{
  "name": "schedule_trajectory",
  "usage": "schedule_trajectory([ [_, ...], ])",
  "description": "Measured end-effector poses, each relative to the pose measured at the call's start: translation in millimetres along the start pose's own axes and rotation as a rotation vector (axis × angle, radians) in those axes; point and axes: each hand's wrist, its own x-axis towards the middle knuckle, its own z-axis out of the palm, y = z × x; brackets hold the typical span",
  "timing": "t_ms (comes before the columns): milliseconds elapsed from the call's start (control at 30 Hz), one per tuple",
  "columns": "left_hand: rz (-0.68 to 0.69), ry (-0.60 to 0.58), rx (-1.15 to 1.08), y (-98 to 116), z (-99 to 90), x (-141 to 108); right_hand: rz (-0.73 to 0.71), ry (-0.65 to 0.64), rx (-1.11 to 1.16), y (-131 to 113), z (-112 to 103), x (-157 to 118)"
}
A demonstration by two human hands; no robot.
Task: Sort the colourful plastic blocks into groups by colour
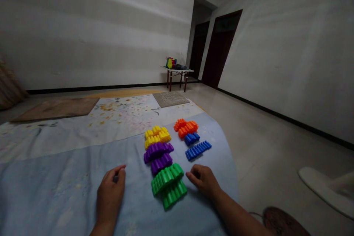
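My left hand (111, 188) rests on the blue cloth (66, 184), its fingers loosely bent, with a dark gap between thumb and fingers and nothing seen held. Right of the colored pieces, my right hand (204, 180) lies with curled fingers and its thumb apart, near the green pieces (168, 180); no held object shows. Ridged plastic pieces lie grouped by color between and beyond the hands. Purple pieces (158, 153) sit behind the green ones, and yellow pieces (157, 135) lie behind those. To their right are orange pieces (186, 128) and blue pieces (198, 150).
The cloth-covered table has a rounded right edge. A brown mat (59, 107) and a grey mat (170, 99) lie at its far side. Against the back wall stands a small table (190, 70) bearing a colorful bag (170, 63). Something white (326, 190) is at the lower right.
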Motion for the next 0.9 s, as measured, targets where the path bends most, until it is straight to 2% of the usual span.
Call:
schedule_trajectory([
  [400,-0.012,-0.02,0.081,-1,0.0,2,-0.033,0.038,-0.087,-3,2,2],
  [667,0.117,-0.003,0.193,1,-1.5,-1,-0.082,0.051,0.019,0,1,2],
  [767,0.11,-0.014,0.24,-3,-9.2,-8,-0.081,0.04,0.08,2,1,3],
  [900,0.155,-0.029,0.326,-18,-27.2,-28,-0.081,0.02,0.154,6,1,3],
])
